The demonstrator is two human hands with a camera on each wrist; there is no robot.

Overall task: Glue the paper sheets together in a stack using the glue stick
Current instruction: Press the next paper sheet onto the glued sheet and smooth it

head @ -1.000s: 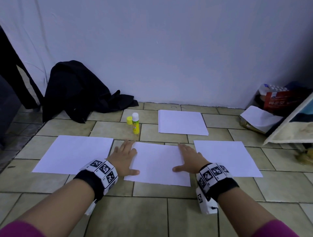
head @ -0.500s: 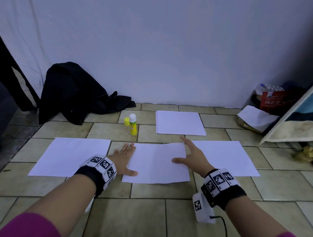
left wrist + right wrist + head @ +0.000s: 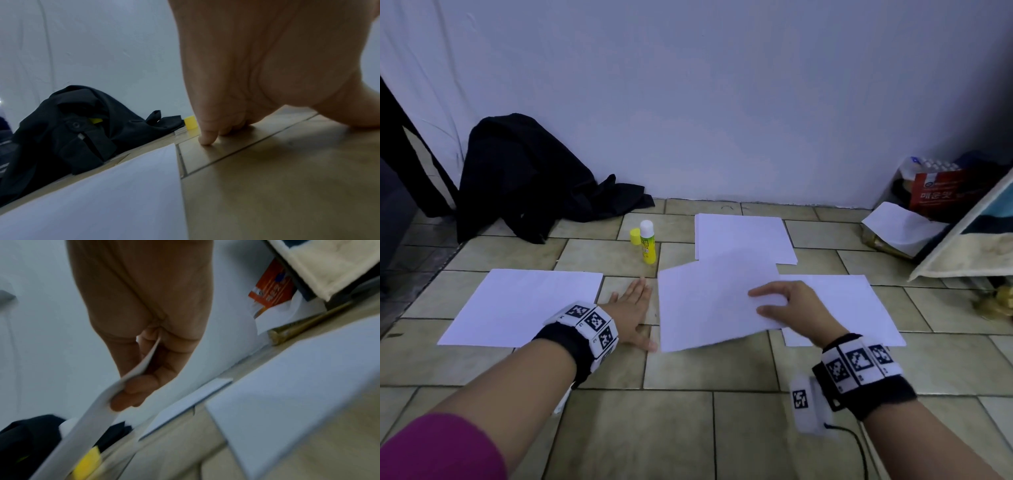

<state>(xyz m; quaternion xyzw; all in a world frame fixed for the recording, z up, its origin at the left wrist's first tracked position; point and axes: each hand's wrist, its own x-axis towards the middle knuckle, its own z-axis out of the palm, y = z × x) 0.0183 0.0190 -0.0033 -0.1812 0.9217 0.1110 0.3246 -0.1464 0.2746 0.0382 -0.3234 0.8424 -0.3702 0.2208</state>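
Fingers and thumb of the right hand [image 3: 789, 308] pinched a white paper sheet [image 3: 709, 305], lifted above the beige tiled floor [image 3: 688, 428]. The left hand [image 3: 631, 313] lay flat, grip wide, on the tiles. An uncapped yellow glue stick [image 3: 647, 242] stood beyond.

I am now pinching the middle sheet [image 3: 709, 301] in my right hand [image 3: 791, 308] and lifting it rightward off the floor, my left hand [image 3: 631, 310] no longer touching it.

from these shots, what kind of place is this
Probably a room corner at home: a tiled floor along a plain white wall, a dark garment heaped against it, and food packaging in the corner.
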